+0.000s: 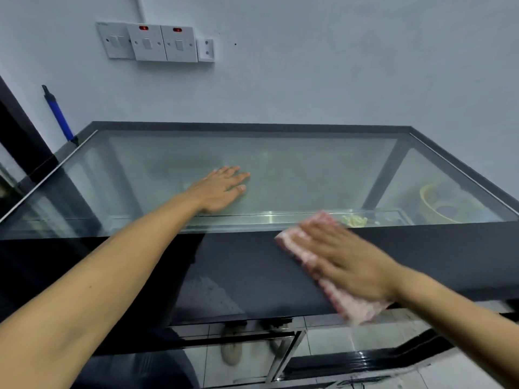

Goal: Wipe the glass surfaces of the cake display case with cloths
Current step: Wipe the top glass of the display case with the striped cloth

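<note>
The cake display case has a wide glass top [309, 169] in a dark frame, with a dark band [241, 262] along its near edge. My left hand [219, 189] lies flat on the glass near the middle, fingers straight. My right hand [345, 259] presses flat on a pink and white cloth [351, 304], which lies across the dark band at the right and hangs a little over the front edge. The right hand and cloth are blurred by motion.
Inside the case at the right sit a yellow bowl [432, 203] and some pale yellow bits [354, 220]. A row of wall switches [151, 42] is above. A blue-handled tool [57, 113] leans at the left. Tiled floor and shoes [231, 349] show below.
</note>
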{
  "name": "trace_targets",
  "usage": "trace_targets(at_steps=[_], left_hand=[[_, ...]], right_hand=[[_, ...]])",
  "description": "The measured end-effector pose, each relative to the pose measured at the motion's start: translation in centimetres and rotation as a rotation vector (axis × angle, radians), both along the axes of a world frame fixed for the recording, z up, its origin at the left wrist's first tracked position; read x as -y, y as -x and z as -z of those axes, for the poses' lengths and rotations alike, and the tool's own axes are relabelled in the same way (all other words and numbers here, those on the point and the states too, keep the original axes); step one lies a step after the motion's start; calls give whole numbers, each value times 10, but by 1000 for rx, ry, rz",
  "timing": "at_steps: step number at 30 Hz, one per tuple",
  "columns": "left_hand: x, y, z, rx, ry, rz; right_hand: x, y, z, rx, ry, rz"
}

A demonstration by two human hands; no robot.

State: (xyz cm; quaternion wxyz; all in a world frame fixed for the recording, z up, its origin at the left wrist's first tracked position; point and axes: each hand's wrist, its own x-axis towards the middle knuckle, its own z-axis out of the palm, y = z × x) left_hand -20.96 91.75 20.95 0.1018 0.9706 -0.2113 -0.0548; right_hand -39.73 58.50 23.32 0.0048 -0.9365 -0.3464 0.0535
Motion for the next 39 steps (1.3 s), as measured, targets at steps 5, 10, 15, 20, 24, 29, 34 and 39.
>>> trace_targets(at_steps=[5,10,15,20,24,29,34,39], left_hand=[[9,-11,-3,-4,-30,-30],[9,-24,-5,-26,-11,-38],[6,-27,-3,-14,14,-38],[9,-29,-1,1,-25,-59],[4,-55,-4,-13,-26,-79],[2,-90,-7,-21,-67,-105],[-1,-99,-2,-8,-34,-100],[0,-99,1,13,-25,-106]], right_hand=[[-2,-96,10,55,-42,456],[-95,-54,16,61,-85,12],[23,-31,1,-24,-60,-26],[82,-157,3,-4,-41,487],[-19,-200,10,134,-21,375],[-67,-76,9,-25,-133,-203],[61,-153,1,-22,-43,121],[27,-261,13,52,-51,452]])
